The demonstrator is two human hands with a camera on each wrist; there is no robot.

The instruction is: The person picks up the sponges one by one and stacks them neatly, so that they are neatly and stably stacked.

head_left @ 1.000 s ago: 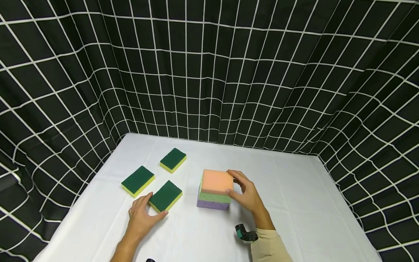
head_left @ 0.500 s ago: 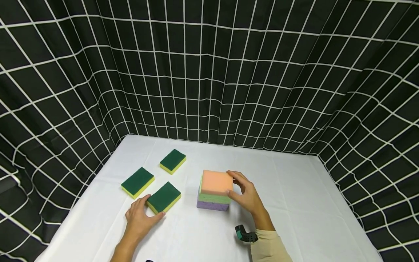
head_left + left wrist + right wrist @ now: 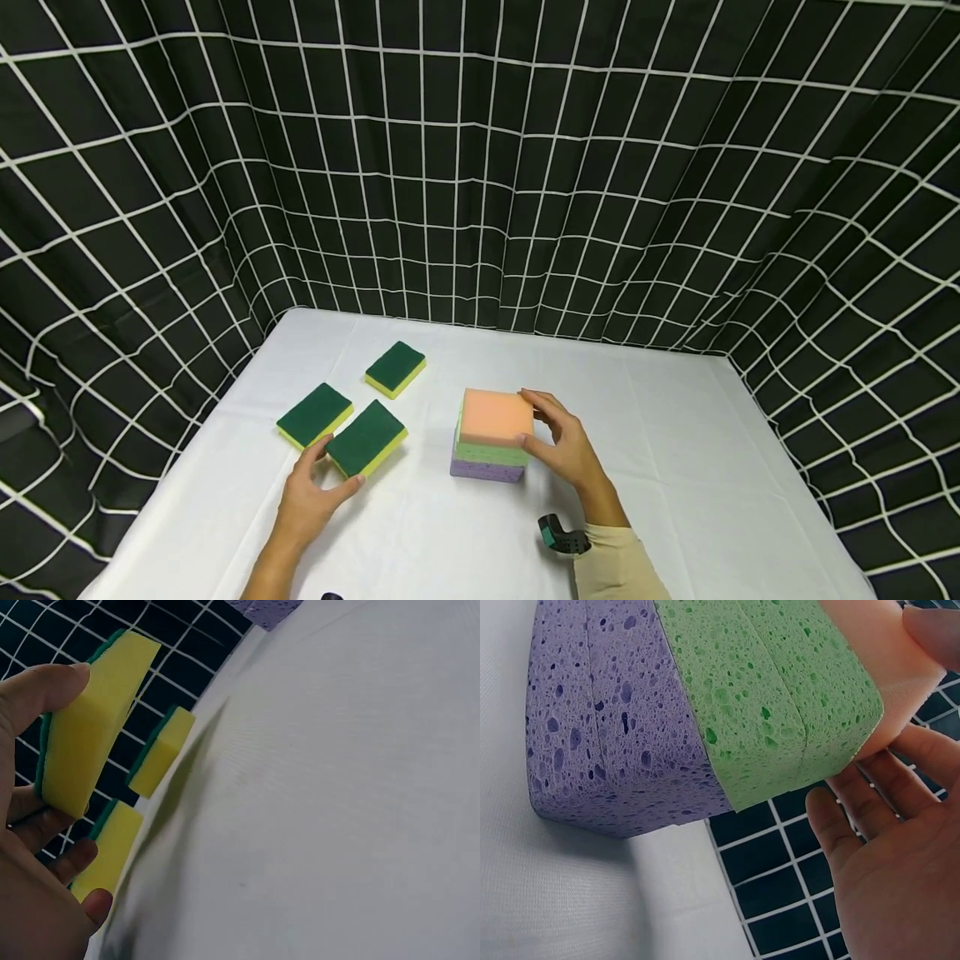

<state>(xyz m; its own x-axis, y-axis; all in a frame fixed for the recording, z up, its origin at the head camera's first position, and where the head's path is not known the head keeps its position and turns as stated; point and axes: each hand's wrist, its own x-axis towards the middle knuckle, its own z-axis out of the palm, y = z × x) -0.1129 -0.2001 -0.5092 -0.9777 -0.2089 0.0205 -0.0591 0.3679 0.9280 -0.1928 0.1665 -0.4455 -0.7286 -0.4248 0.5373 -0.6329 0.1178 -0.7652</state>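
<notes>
My left hand [image 3: 306, 503] pinches a green-and-yellow scouring sponge [image 3: 367, 439] by its edges, thumb on one side and fingers on the other. In the left wrist view this sponge [image 3: 94, 727] is held up off the table, yellow side facing the camera. Near the table's middle stands a stack: a purple sponge [image 3: 487, 471] at the bottom, a green sponge [image 3: 491, 453] above it and an orange sponge [image 3: 497, 417] on top. My right hand [image 3: 566, 442] grips the orange sponge at its right side; in the right wrist view its thumb and fingers lie around the orange sponge [image 3: 885, 652].
Two more scouring sponges lie green side up on the white-covered table [image 3: 675, 467]: one at the left [image 3: 315, 417], one farther back [image 3: 396, 369]. A black wristband [image 3: 564, 536] is by my right wrist. Black grid-patterned curtains [image 3: 480, 167] enclose the back and sides.
My left hand has lifted the scouring sponge off the table and shifted slightly left, toward the left sponge. The right hand and the stack have stayed where they were.
</notes>
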